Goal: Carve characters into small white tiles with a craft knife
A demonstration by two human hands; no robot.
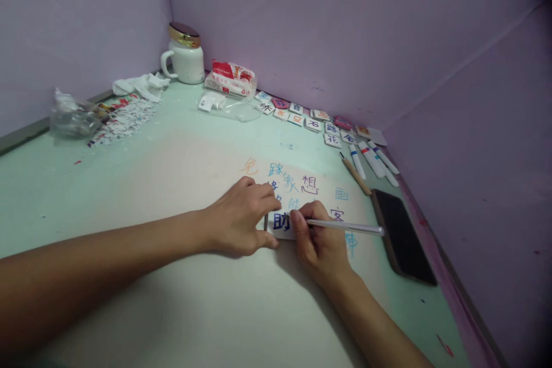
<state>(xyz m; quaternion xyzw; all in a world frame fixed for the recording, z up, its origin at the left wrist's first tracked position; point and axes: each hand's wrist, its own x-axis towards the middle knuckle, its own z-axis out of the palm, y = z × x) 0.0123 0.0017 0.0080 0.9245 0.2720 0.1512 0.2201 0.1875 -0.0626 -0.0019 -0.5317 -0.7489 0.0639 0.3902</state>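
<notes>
A small white tile with a dark blue character lies near the middle of the table. My left hand is closed on its left side, with the thumb at the lower edge and the fingers at the upper edge. In my right hand is a slim silver pen-like tool, pinched between thumb and fingers, its back end pointing right. Its tip is at the tile's upper right, mostly hidden by the fingers. Colored characters are written on the pale surface around and behind the hands.
A dark phone lies at the right, near a wooden-handled tool and white markers. Several character tiles line the back. A lidded white mug, red-white packet and scraps are farther left.
</notes>
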